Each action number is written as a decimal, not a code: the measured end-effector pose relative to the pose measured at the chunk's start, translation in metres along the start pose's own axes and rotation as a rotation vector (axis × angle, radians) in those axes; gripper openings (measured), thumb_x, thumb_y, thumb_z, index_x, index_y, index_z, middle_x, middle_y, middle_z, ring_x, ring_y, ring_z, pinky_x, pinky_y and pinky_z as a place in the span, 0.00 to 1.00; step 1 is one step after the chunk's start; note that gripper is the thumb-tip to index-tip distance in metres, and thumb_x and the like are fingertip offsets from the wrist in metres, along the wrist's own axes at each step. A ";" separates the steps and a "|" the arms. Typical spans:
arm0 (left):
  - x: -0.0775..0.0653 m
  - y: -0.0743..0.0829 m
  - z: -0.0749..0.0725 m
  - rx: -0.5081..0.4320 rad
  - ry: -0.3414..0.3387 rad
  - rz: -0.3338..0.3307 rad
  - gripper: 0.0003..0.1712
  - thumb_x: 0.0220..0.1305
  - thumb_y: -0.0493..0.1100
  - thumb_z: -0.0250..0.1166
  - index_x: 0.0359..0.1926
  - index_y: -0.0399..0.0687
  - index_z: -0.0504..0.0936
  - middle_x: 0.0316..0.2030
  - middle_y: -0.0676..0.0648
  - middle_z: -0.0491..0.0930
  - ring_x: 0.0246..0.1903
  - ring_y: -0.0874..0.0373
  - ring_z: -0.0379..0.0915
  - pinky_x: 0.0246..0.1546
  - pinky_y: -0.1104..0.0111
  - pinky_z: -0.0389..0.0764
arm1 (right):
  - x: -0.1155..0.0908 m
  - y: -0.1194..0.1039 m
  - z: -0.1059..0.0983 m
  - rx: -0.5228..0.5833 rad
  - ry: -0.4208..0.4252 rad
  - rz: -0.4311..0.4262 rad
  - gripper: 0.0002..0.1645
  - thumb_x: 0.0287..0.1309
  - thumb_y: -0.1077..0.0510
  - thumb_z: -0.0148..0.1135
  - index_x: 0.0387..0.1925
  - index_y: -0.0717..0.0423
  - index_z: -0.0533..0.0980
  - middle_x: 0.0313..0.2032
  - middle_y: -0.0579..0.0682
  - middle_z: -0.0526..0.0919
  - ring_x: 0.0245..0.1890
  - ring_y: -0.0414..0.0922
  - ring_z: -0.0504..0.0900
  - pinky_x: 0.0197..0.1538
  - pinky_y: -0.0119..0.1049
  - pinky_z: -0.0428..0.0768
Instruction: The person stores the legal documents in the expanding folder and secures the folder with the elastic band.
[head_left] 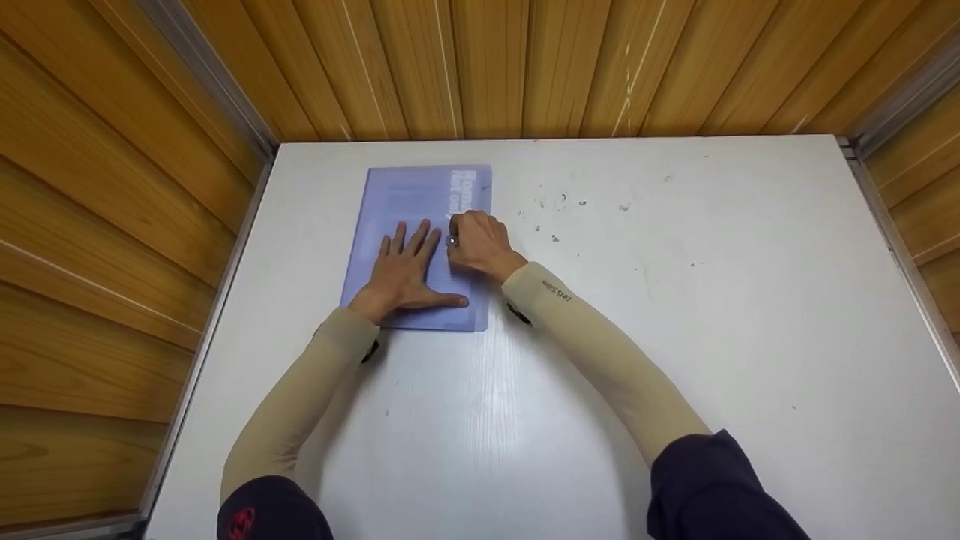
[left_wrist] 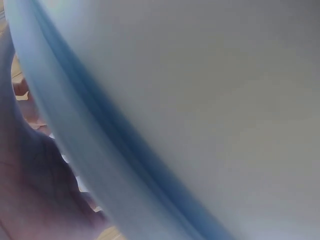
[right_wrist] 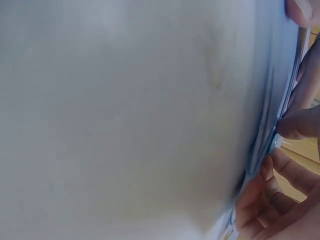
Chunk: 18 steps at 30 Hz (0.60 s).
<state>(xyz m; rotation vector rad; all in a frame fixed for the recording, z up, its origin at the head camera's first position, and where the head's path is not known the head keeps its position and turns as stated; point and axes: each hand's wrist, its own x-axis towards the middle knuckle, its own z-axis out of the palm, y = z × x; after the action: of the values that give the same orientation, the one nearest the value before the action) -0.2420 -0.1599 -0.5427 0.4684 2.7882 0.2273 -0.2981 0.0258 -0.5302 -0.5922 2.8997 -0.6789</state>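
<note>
A translucent purple-blue plastic document folder [head_left: 427,191] with white lettering near its upper right corner lies flat on the table. My left hand [head_left: 405,277] rests on its lower middle, fingers spread and thumb stretched toward the right edge. Right beside it, my curled right hand [head_left: 478,241] is at the folder's right side, where a small round shiny spot shows by the fingers. In the right wrist view, thumb and fingers [right_wrist: 295,172] pinch at the folder's bluish edge [right_wrist: 265,100]. The left wrist view shows the palm [left_wrist: 40,185] pressed close along the folder's edge [left_wrist: 90,145].
The white table [head_left: 675,360] has small dark marks [head_left: 559,202] right of the folder. Wood-patterned panels [head_left: 487,67] stand behind it and at both sides, with grey metal edging [head_left: 217,75] at the left.
</note>
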 end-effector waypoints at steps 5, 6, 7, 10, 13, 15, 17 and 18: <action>0.000 0.005 0.001 0.008 -0.011 -0.017 0.84 0.42 0.95 0.57 0.88 0.56 0.37 0.87 0.46 0.31 0.85 0.34 0.24 0.83 0.39 0.36 | -0.005 0.006 -0.010 0.050 -0.061 -0.017 0.12 0.62 0.57 0.66 0.40 0.61 0.86 0.41 0.57 0.89 0.42 0.56 0.87 0.49 0.52 0.86; -0.001 0.005 0.001 0.009 -0.013 -0.018 0.84 0.42 0.95 0.57 0.88 0.55 0.37 0.87 0.46 0.31 0.85 0.33 0.24 0.83 0.39 0.36 | -0.006 0.007 -0.011 0.060 -0.074 -0.023 0.12 0.62 0.57 0.66 0.40 0.62 0.86 0.41 0.57 0.89 0.42 0.56 0.86 0.49 0.51 0.86; -0.002 0.006 0.000 0.012 -0.016 -0.019 0.84 0.42 0.95 0.57 0.88 0.55 0.37 0.87 0.45 0.31 0.85 0.33 0.24 0.83 0.39 0.36 | -0.007 0.009 -0.013 0.069 -0.086 -0.031 0.12 0.61 0.58 0.66 0.40 0.62 0.86 0.41 0.57 0.88 0.41 0.55 0.85 0.49 0.50 0.85; -0.004 0.006 -0.002 0.012 -0.018 -0.023 0.85 0.42 0.95 0.58 0.88 0.54 0.38 0.87 0.45 0.32 0.85 0.33 0.25 0.83 0.38 0.37 | -0.009 0.013 -0.019 0.099 -0.103 -0.057 0.12 0.58 0.60 0.67 0.41 0.63 0.85 0.41 0.57 0.86 0.40 0.52 0.82 0.47 0.48 0.84; -0.006 0.004 -0.006 0.007 -0.016 -0.038 0.85 0.42 0.95 0.58 0.88 0.53 0.38 0.87 0.44 0.33 0.85 0.33 0.25 0.83 0.38 0.37 | -0.011 0.016 -0.026 0.145 -0.116 -0.086 0.14 0.58 0.60 0.68 0.43 0.65 0.84 0.41 0.58 0.85 0.40 0.51 0.80 0.47 0.47 0.83; -0.007 0.002 -0.009 0.000 -0.013 -0.043 0.85 0.42 0.95 0.58 0.88 0.53 0.39 0.87 0.44 0.34 0.85 0.33 0.26 0.82 0.38 0.37 | -0.013 0.018 -0.033 0.161 -0.121 -0.106 0.14 0.60 0.60 0.68 0.44 0.66 0.84 0.41 0.58 0.84 0.40 0.51 0.79 0.47 0.47 0.82; -0.008 0.001 -0.012 -0.011 -0.010 -0.044 0.84 0.42 0.95 0.57 0.88 0.53 0.39 0.87 0.44 0.34 0.85 0.33 0.27 0.83 0.38 0.37 | -0.016 0.021 -0.041 0.171 -0.124 -0.119 0.13 0.63 0.59 0.67 0.45 0.65 0.83 0.42 0.59 0.84 0.41 0.51 0.79 0.48 0.47 0.82; -0.007 0.001 -0.014 -0.016 -0.008 -0.040 0.84 0.42 0.95 0.57 0.88 0.53 0.40 0.87 0.44 0.35 0.85 0.32 0.27 0.83 0.38 0.38 | -0.018 0.024 -0.046 0.173 -0.120 -0.119 0.14 0.64 0.59 0.66 0.46 0.65 0.83 0.42 0.59 0.84 0.42 0.52 0.79 0.49 0.47 0.82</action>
<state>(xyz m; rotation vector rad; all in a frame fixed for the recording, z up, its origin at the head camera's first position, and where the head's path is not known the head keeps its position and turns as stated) -0.2399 -0.1628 -0.5270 0.4078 2.7831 0.2373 -0.2987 0.0711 -0.4994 -0.7598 2.6776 -0.8672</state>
